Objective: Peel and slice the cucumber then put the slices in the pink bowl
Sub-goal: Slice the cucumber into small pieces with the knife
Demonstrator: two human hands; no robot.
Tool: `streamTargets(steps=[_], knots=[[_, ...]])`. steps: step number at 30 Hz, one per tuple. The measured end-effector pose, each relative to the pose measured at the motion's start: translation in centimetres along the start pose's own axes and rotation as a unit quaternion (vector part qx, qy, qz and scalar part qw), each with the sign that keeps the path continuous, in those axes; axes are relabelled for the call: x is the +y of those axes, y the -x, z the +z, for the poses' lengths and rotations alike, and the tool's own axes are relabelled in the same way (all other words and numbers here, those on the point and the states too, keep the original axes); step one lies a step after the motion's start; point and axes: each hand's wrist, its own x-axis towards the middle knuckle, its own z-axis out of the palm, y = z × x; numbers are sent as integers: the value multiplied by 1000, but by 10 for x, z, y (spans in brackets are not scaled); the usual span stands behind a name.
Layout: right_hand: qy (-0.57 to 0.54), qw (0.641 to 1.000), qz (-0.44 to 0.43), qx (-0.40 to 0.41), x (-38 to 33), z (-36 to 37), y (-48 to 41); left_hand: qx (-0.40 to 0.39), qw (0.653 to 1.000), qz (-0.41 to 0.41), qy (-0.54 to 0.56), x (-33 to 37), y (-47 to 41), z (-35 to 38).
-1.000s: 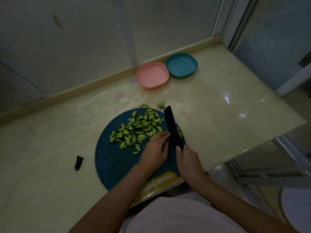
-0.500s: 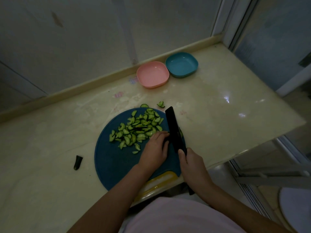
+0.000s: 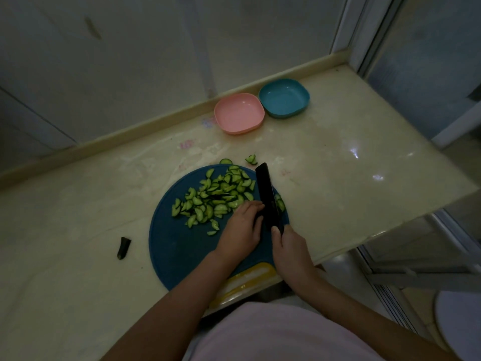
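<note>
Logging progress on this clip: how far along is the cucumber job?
Done: a pile of slices lies on the cutting board. In hand: the right hand grips the knife, the left hand rests beside the blade; what it holds is hidden. Left: the pink bowl has no slices yet.
</note>
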Motion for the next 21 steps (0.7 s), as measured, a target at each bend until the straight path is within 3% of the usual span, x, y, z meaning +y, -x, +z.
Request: streamTargets(steps=[9, 11, 13, 16, 18, 21], knots=[[-67, 998, -1, 5, 4, -4, -1, -19, 1000, 13, 7, -4, 17, -8], [-66, 997, -33, -1, -5, -17, 1, 24, 999, -10, 22, -2, 19, -20], [25, 995, -100, -9, -17, -32, -1, 108, 994, -32, 11, 3, 16, -40], [241, 945, -222, 3, -36, -53, -15, 149, 987, -14, -57, 7, 14, -66], [350, 883, -312, 26, -46, -61, -27, 103, 986, 3, -129, 9, 13, -76], [471, 808, -353, 16, -62, -65, -38, 11, 976, 15, -218, 10, 10, -75]])
